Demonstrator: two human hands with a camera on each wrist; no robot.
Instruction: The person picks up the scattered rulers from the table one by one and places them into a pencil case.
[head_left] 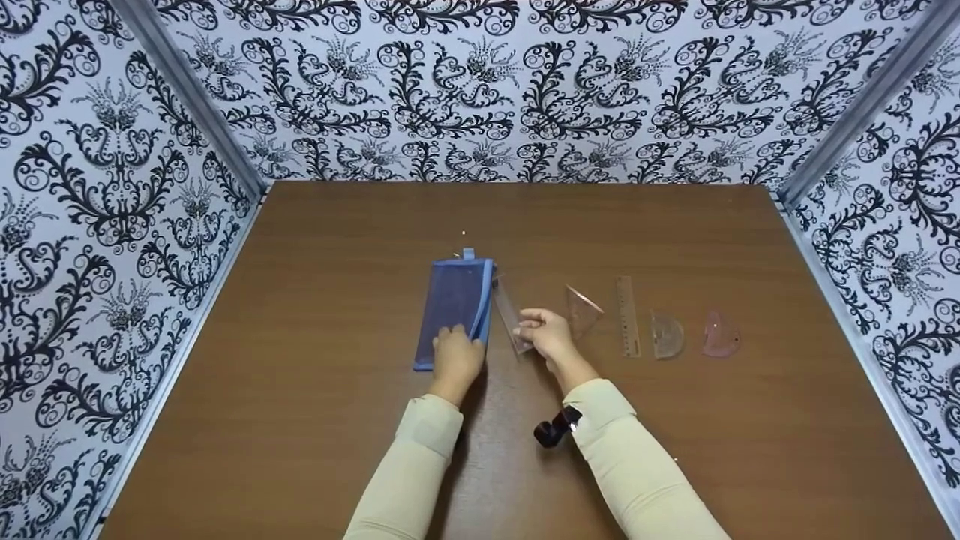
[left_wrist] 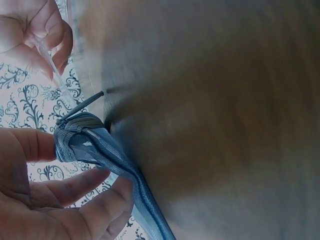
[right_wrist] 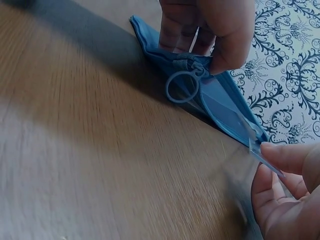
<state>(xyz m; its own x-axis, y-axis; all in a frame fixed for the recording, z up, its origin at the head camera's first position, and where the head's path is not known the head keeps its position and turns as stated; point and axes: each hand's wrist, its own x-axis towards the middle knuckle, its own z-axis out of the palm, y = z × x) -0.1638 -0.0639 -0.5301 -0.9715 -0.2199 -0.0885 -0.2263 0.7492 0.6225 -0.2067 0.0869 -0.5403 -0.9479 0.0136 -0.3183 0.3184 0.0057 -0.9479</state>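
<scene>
A blue mesh zip pouch [head_left: 454,300] lies on the table, its zipped side parted toward the right. My left hand [head_left: 457,356] grips the pouch's near end, thumb and fingers around the zip edge; a ring-shaped zip pull [right_wrist: 169,86] hangs beside it in the right wrist view. Between thumb and fingers my right hand [head_left: 546,335] pinches a clear plastic ruler [head_left: 508,311], a long thin strip. In the right wrist view one end of this ruler reaches the pouch's open mouth, and part of it is hidden by the pouch edge.
To the right of my right hand lie a clear set square [head_left: 581,313], a straight ruler [head_left: 628,316], a clear protractor [head_left: 666,335] and a pinkish protractor [head_left: 721,336], in a row on the brown table [head_left: 337,420]. Patterned walls [head_left: 480,90] enclose the back and sides.
</scene>
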